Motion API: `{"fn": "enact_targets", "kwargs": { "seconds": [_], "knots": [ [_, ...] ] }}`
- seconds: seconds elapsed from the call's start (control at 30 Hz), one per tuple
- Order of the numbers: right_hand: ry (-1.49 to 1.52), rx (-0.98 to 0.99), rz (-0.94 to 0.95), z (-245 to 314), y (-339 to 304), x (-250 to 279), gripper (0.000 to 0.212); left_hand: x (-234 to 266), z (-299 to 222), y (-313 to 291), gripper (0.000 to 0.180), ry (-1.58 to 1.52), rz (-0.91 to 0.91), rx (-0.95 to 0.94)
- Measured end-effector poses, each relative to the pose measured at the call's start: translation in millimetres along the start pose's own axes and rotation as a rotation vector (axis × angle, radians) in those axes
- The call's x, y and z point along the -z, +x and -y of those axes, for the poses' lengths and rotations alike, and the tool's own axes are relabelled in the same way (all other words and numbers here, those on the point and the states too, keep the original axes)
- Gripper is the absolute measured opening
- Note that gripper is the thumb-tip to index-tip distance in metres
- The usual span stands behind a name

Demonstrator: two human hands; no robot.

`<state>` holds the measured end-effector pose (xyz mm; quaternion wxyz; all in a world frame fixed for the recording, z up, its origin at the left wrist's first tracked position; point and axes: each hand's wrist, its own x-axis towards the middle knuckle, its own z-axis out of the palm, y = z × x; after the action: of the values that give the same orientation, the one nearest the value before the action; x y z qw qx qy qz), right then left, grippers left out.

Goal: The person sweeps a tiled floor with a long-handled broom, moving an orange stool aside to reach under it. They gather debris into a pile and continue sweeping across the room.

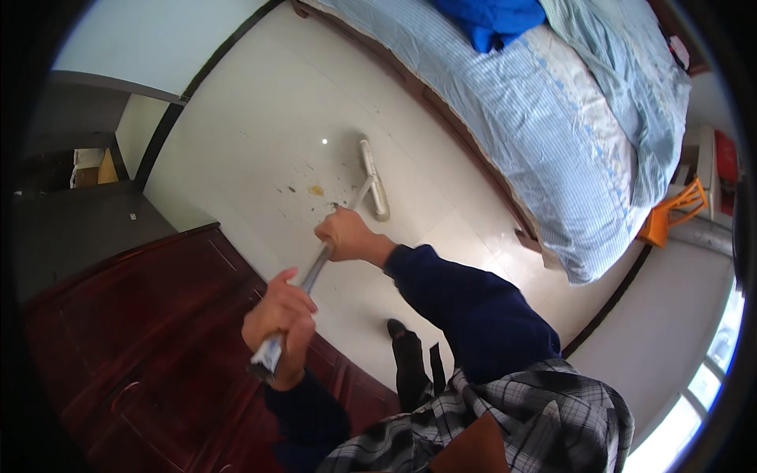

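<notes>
Both my hands are wrapped round the handle of a long-handled broom point(317, 270). My left hand point(277, 322) is closed near the handle's top end, beside the dark red cabinet. Lower down the shaft, my right hand point(351, 235) is closed with the arm stretched forward. The broom's slim, pale crosswise head point(374, 180) rests on the floor; whether its working edge is bristle or sponge is too small to tell. Left of the head lies a scatter of dark bits with a yellowish-brown clump point(316, 191).
A bed point(489, 118) with blue striped bedding fills the far right, and a blue cloth point(497, 24) lies on it. An orange chair point(670, 217) stands past its near end. The dark red cabinet point(158, 323) borders the left. Pale tiles point(260, 102) cover the floor. My dark shoe point(396, 327) shows below.
</notes>
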<state>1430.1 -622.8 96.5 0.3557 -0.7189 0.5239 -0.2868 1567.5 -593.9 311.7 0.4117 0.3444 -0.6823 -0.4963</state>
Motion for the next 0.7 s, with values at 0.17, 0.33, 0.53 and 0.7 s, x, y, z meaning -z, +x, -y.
{"fn": "enact_targets", "kwargs": {
  "seconds": [0.17,0.33,0.53,0.7],
  "knots": [
    [-0.206,-0.028,0.108,-54.3,11.0,41.4,0.01,-20.2,30.5,14.1,0.019,-0.134,-0.264,0.122],
    [-0.253,-0.002,0.191,-113.1,34.0,22.4,0.01,-34.3,110.5,-12.2,0.017,-0.247,-0.39,0.227],
    [-0.11,0.056,0.234,-46.0,90.2,-4.9,0.014,5.5,52.8,26.7,0.023,-0.018,-0.377,0.179],
    [-0.181,0.092,0.286,-32.6,89.6,40.9,0.013,11.2,36.4,32.8,0.02,-0.053,-0.312,0.045]
  ]
}}
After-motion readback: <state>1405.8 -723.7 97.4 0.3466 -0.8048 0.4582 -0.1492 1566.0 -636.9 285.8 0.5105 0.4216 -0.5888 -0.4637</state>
